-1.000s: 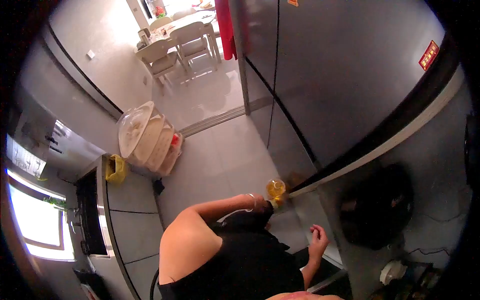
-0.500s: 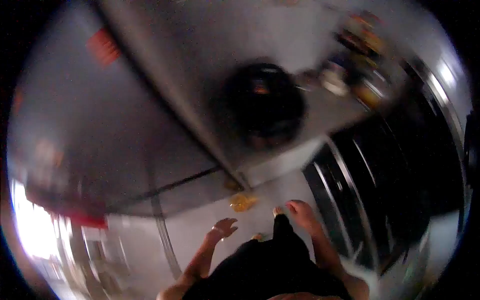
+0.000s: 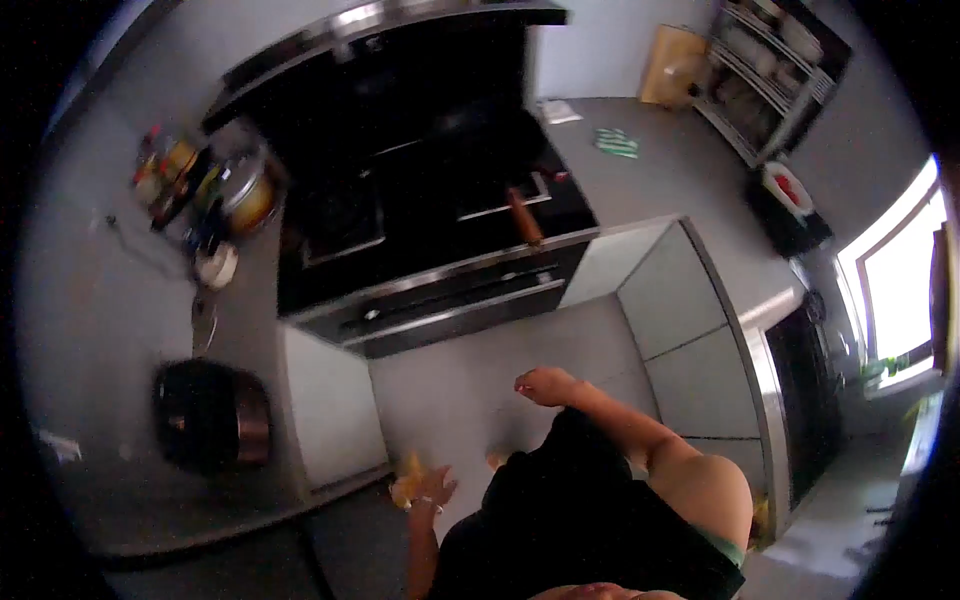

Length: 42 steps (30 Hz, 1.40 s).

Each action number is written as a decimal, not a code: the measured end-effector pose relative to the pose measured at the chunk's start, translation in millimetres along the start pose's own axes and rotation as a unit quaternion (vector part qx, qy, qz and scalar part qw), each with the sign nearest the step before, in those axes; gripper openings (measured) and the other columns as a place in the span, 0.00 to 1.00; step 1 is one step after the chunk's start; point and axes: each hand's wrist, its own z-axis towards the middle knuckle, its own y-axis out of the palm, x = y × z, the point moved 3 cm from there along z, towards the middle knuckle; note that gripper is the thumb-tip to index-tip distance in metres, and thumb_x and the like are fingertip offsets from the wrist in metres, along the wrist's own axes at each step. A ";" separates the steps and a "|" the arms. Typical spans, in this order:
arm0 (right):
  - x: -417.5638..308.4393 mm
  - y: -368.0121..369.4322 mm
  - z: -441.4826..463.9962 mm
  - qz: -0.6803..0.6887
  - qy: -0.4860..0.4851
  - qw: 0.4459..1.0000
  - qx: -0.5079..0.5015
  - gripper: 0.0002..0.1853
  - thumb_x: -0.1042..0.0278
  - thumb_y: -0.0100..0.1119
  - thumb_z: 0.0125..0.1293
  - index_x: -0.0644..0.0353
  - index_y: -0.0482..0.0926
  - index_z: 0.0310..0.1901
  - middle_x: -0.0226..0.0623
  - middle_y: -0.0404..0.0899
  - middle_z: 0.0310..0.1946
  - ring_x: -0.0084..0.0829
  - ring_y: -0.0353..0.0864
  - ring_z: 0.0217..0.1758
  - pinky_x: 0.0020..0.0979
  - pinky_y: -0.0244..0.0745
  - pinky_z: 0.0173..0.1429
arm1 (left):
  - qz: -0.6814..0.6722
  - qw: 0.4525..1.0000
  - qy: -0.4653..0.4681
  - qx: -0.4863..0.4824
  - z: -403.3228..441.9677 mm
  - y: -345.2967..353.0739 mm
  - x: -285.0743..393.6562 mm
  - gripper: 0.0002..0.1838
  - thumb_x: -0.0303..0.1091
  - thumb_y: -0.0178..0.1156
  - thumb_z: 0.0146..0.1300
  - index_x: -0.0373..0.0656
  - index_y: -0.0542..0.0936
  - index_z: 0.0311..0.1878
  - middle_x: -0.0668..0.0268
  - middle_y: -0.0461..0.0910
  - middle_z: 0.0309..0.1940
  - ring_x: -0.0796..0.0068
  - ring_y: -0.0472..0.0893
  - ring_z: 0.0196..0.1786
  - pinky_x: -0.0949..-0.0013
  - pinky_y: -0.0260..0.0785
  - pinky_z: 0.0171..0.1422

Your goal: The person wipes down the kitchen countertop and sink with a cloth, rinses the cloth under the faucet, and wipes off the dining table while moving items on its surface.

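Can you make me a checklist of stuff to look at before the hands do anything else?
1. Bare right hand free: ok, nothing shows in it.
2. Left hand with pale bracelet off the golden-yellow bottle: cannot tell; they overlap in this view.
3. Long brown handle back from the black rectangular stove's front edge: not ok, it reaches that edge.
4. Stove off: cannot tell, too dark.
5. Green-and-white striped cloth off the stove: ok, it lies on the grey counter.
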 end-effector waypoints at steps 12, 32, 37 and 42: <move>249.3 -65.2 -241.1 0.108 0.231 0.947 0.195 0.11 0.66 0.51 0.61 0.57 0.78 0.43 0.44 0.79 0.38 0.46 0.77 0.41 0.39 0.72 0.43 | -0.059 0.968 0.240 -0.042 249.1 -110.6 434.4 0.37 0.40 0.59 0.57 0.53 0.54 0.68 0.49 0.63 0.60 0.49 0.64 0.62 0.57 0.59 0.63; 391.6 -194.7 -353.8 0.313 0.498 0.672 0.449 0.09 0.80 0.49 0.59 0.65 0.78 0.40 0.39 0.82 0.31 0.27 0.81 0.38 0.26 0.73 0.42 | 0.146 0.970 -0.034 0.190 797.0 -222.8 700.5 0.32 0.58 0.41 0.63 0.53 0.59 0.67 0.53 0.52 0.68 0.50 0.54 0.69 0.47 0.50 0.67; 425.9 -220.9 -337.5 0.343 0.510 0.629 0.476 0.10 0.82 0.49 0.59 0.65 0.77 0.41 0.41 0.82 0.32 0.29 0.82 0.39 0.28 0.74 0.44 | 0.212 0.893 0.339 0.207 828.0 -149.5 809.2 0.29 0.53 0.48 0.61 0.52 0.63 0.64 0.58 0.57 0.66 0.55 0.52 0.69 0.48 0.45 0.69; 436.8 -246.5 -323.4 0.318 0.518 0.645 0.462 0.09 0.80 0.50 0.60 0.65 0.78 0.41 0.43 0.82 0.34 0.29 0.82 0.39 0.28 0.74 0.44 | 0.170 0.891 0.365 0.208 891.6 -97.3 945.7 0.25 0.48 0.48 0.62 0.52 0.65 0.62 0.62 0.58 0.65 0.60 0.54 0.69 0.51 0.49 0.68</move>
